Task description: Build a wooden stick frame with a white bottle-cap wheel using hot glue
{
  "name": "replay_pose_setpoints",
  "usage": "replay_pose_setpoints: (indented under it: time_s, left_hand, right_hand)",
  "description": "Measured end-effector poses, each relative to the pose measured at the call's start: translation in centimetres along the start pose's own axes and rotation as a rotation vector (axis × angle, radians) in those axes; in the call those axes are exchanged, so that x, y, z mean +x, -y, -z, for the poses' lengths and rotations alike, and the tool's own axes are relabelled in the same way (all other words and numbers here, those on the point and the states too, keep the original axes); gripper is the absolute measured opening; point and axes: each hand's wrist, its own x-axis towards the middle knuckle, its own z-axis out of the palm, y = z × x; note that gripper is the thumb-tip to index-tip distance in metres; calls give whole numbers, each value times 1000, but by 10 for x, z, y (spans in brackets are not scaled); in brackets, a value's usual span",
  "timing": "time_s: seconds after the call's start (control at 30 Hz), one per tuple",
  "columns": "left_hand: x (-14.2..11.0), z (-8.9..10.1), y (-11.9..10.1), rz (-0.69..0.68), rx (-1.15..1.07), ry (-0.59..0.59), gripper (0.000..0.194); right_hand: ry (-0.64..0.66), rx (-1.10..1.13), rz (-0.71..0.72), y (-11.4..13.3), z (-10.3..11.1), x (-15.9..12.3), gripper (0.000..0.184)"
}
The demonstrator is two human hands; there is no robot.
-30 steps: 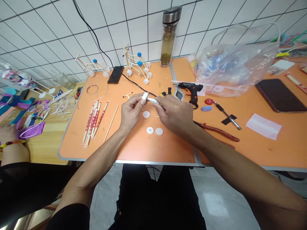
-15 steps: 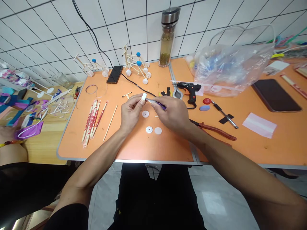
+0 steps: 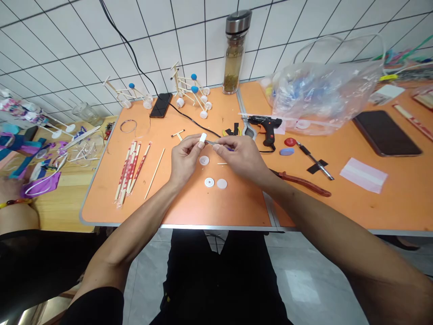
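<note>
My left hand [image 3: 184, 160] pinches a small white piece [image 3: 203, 137] upright between thumb and fingertips. My right hand [image 3: 241, 155] is closed around a craft knife [image 3: 210, 142], its metal blade pointing left against or close by the white piece; whether it touches I cannot tell. Most of the purple handle is hidden by my fingers. Below the hands, on the orange table, lie a white wheel [image 3: 204, 160], a second white wheel with a dark centre [image 3: 209, 182] and a plain white disc [image 3: 222, 183]. A short stick piece [image 3: 222, 163] lies by my right hand.
Wrapped chopsticks [image 3: 128, 174] and a loose stick [image 3: 154, 174] lie left. A glue gun [image 3: 265, 126], pliers [image 3: 304, 184] and a pen [image 3: 316, 161] lie right. Stick models [image 3: 189, 90], a tea bottle [image 3: 234, 58] and a plastic bag [image 3: 324, 95] stand behind. Another person's arm [image 3: 16, 212] rests far left.
My right hand has turned slightly, and its fingers now cover more of the knife's purple handle. The left hand still pinches the white piece at about the same place.
</note>
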Motion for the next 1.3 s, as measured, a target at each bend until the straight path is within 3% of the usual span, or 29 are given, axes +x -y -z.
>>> replay_pose_setpoints:
  time_s: [0.1,0.27,0.4,0.53,0.63,0.73,0.8,0.87,0.93,1.0,1.1,1.17,1.23,1.3]
  left_hand:
    - [1,0,0,-9,14,7,34]
    - [3,0,-1,37,-28,11,34]
    - [3,-1,-2,67,-96,-12,35]
    - [1,-1,-2,36,-27,-28,29]
    - [0,-1,-2,6,-5,-45,23]
    - [-1,-1,-1,35,-15,-50,23]
    - [-1,0,0,67,-8,-42,23]
    - [-1,1,1,80,8,-33,22]
    - [0,2,3,72,8,-28,23]
    - [1,3,5,54,-5,-19,25]
    - [3,4,6,11,-19,-4,28]
    - [4,4,6,-9,-15,2,27]
    - [4,4,5,-7,-5,-2,27]
    - [3,3,5,20,8,-4,28]
  right_hand:
    - [161,365,-231,-2,5,5,42]
    - [119,383,-173,-2,8,5,40]
    - [206,552,-349,-1,6,5,44]
    - [309,704,-490,1,3,8,44]
    - [176,443,-303,1,-1,6,34]
    - [-41,-161,60,1,-6,0,30]
    - [-72,-546,178,2,-8,-5,39]
    - [-49,-732,202,3,-8,-7,46]
    - [-41,-648,177,4,-5,-5,41]
    - [-8,-337,85,2,-1,0,32]
    - [194,270,-242,-2,6,10,27]
    - [339,529,-463,-5,8,14,29]
    - [342,511,-451,-6,7,13,29]
    - [166,190,-210,-5,1,8,27]
